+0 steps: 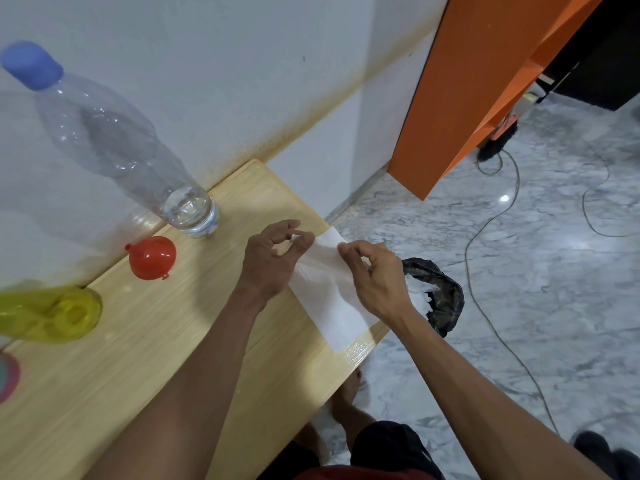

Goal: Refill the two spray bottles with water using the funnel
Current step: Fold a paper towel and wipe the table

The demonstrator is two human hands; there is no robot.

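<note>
A white paper tissue [329, 299] lies spread over the right end of the wooden table [138, 368]. My left hand [270, 261] pinches its far edge, and my right hand [374, 275] pinches the same edge a little to the right. A red funnel [152, 258] lies on the table, mouth down. A tall clear water bottle [114, 143] with a blue cap stands by the wall, with a little water at its bottom. A yellow spray bottle [52, 313] stands at the left edge. A pink-rimmed object [7, 375] shows at the far left, mostly cut off.
A black bin bag [440, 296] holding white paper sits on the marble floor right of the table. An orange panel [478, 91] leans against the wall beyond. Cables [485, 237] run across the floor. My feet are under the table edge.
</note>
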